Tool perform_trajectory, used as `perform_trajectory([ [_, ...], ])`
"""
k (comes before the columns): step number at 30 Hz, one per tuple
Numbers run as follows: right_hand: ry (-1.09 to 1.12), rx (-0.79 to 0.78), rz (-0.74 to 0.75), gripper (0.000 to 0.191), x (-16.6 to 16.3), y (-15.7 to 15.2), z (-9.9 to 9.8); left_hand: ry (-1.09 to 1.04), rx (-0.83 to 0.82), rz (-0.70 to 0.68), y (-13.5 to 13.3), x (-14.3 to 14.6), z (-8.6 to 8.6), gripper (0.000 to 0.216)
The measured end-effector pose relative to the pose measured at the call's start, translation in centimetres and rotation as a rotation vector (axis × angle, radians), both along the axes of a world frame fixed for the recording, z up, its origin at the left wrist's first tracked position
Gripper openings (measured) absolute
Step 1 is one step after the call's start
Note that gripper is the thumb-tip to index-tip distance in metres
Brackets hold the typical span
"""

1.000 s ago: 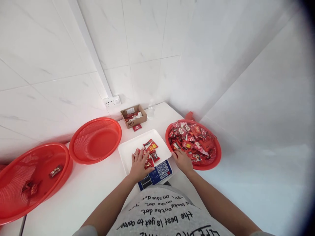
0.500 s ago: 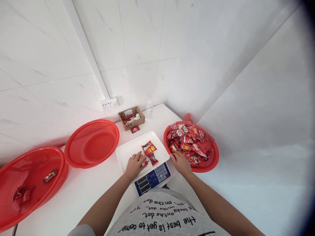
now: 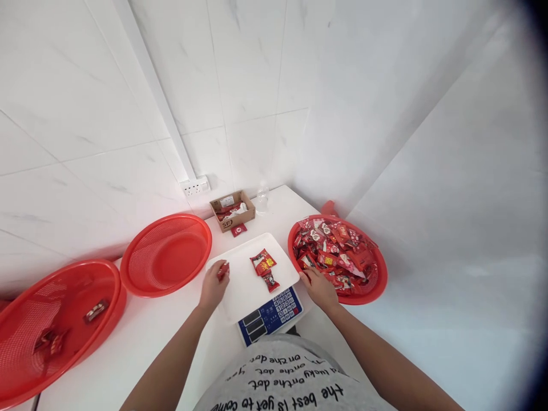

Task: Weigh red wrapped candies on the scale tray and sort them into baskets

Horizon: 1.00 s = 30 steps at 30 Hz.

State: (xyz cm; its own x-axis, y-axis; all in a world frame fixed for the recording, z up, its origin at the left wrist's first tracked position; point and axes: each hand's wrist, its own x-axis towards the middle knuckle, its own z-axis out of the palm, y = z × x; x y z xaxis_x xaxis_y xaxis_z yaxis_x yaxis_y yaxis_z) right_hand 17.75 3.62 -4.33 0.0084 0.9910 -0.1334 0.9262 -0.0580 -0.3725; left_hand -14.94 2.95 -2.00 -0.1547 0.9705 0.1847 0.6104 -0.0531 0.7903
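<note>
Left hand (image 3: 215, 283) curled round red packet (image 3: 223, 270), long axis unclear, by tray's (image 3: 240, 294) edge. Two loose packets (image 3: 262, 262) between hands. Right hand (image 3: 319, 289) at basket (image 3: 363, 298) rim, grip unclear.

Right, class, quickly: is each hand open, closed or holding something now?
Left hand: closed, holding at least one red packet.
Right hand: at the filled red basket's rim; its grip cannot be told.

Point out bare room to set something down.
Table: between left basket and left forearm; far corner, right of the bottle. Tray: between left hand and the packets. Crowded: right basket, heaped, right hand at its rim.
</note>
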Motion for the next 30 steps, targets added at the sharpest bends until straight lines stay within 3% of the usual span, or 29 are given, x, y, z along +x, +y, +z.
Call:
perform_trajectory([
  [5, 0.009, -0.006, -0.005, 0.046, 0.0, 0.1, 0.1, -0.122, 0.059, 0.363, 1.0, -5.2, 3.2, 0.038],
  [9, 0.014, -0.017, -0.009, 0.046, 0.0, 0.2, -0.1, 0.032, 0.039, 0.428, 1.0, -6.3, 3.6, 0.062],
  [12, 0.026, -0.003, -0.003, 0.046, 0.0, 0.2, -0.1, 0.184, 0.05, 0.27, 0.7, -4.0, 1.5, 0.064],
  [16, 0.043, 0.002, 0.004, 0.048, 0.1, 0.2, -0.2, 0.38, -0.067, -0.215, 0.8, 1.6, -1.3, 0.066],
  [20, 0.052, -0.009, 0.004, 0.048, 0.2, 0.3, -0.4, 0.575, -0.179, -0.538, 2.5, 6.7, -1.7, 0.093],
  [24, 0.053, -0.009, 0.002, 0.049, 0.2, 0.4, -0.5, 0.64, -0.226, -0.668, 4.4, 9.3, -1.4, 0.098],
  [30, 0.053, -0.04, 0.006, 0.051, 0.3, 0.5, -0.6, 0.701, -0.1, -0.541, 4.2, 10.4, -1.8, 0.051],
])
